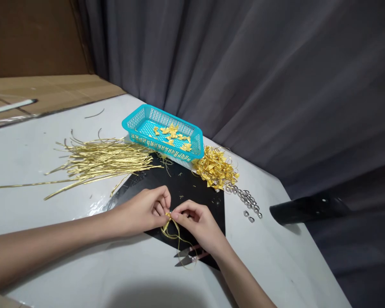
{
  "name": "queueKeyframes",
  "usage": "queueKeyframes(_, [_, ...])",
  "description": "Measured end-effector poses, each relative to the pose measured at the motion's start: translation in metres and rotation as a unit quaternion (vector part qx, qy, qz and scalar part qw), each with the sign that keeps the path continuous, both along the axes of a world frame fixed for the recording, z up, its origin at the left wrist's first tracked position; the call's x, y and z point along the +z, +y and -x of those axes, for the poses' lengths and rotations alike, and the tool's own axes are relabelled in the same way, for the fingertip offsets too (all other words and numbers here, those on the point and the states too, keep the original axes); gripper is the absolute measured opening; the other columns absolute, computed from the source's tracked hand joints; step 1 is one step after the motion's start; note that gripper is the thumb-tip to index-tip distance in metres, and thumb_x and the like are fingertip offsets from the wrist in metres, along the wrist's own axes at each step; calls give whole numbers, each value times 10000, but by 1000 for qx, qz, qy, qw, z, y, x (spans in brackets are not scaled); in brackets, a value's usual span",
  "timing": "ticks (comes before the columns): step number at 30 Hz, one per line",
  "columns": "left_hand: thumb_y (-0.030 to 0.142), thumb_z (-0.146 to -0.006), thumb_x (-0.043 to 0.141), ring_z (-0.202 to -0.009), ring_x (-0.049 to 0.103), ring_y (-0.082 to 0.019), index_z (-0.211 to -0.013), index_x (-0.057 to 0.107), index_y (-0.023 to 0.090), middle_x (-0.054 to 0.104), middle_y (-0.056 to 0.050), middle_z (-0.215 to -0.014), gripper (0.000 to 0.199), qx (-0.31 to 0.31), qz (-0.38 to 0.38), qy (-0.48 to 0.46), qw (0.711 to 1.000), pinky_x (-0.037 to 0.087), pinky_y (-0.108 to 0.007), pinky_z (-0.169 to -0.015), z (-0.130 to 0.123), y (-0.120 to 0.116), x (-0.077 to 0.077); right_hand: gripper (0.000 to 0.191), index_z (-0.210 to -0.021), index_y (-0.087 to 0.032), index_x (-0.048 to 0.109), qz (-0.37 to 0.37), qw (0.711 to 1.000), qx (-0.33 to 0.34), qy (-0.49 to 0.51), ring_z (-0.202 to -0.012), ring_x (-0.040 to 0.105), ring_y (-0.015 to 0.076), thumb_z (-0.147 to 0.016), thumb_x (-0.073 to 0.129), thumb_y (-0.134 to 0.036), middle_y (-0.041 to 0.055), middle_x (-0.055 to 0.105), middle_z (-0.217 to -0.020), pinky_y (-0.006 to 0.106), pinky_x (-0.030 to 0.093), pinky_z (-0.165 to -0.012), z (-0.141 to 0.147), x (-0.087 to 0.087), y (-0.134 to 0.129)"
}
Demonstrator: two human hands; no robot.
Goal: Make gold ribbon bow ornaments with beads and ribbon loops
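Ribbon piece (167, 216), yellow, sits over the black mat (211, 201), pinched between both hands. Fingers of the left hand (144, 214) are closed on one side of it, fingers of the right hand (201, 220) narrow on the other. From my end of the feed I can't be sure whether the shiny bit at the pinch is a bead; too small, partly covered.

Main risk: slip. Contact is fingertip only, so uneven pull could twist the ribbon piece or pop it loose. Second: thin gold tails (179, 234) hang down and reach the scissors (186, 259), whose blades are spread. A tail could snag there, or get nicked if the scissors shift or close. The right wrist is close too, so a knock could do it.

Elsewhere on the worktop (141, 273): silver beads (248, 199) lie loose beside the heap of yellow bows (214, 167); a sleeve-less forearm swing could roll them. Blue basket (162, 112) and gold strands (105, 158) look low risk, though stray ends could tangle.
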State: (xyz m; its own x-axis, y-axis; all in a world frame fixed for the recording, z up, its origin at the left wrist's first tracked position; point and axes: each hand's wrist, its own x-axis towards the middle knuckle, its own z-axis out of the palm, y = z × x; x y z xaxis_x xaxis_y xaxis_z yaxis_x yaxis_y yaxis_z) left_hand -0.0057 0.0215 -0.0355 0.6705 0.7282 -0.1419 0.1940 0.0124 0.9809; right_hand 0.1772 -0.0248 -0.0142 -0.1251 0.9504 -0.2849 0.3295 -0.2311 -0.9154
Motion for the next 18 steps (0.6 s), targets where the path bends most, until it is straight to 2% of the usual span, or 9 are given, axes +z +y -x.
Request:
queueKeyframes(6, [130, -751, 582, -591, 568, -94, -799, 441, 191, 522, 76, -652, 161, 13, 18, -21, 1000, 352, -166, -502, 0, 2, -3, 212, -763, -138, 682, -7, 999, -33, 7, -561, 405, 87, -757, 698, -349, -21, 556, -640, 218, 298, -519, 1, -4, -1])
queueKeyframes(10, [140, -757, 598, -630, 589, -97, -803, 440, 188, 552, 56, -724, 172, 25, 24, -42, 999, 383, -177, -538, 0, 2, -5, 241, -763, -143, 672, -7, 999, -38, 26, -571, 454, 97, -743, 699, -382, -8, 583, -668, 209, 359, -508, 2, -7, 0])
queueKeyframes(18, [144, -730, 661, -608, 564, -84, -786, 418, 195, 563, 62, -702, 254, 42, 45, -73, 995, 402, -179, -538, -3, 0, -4, 255, -753, -141, 647, 7, 998, -25, 56, -575, 530, 101, -747, 699, -391, 0, 619, -672, 229, 445, -581, 3, -7, 3])
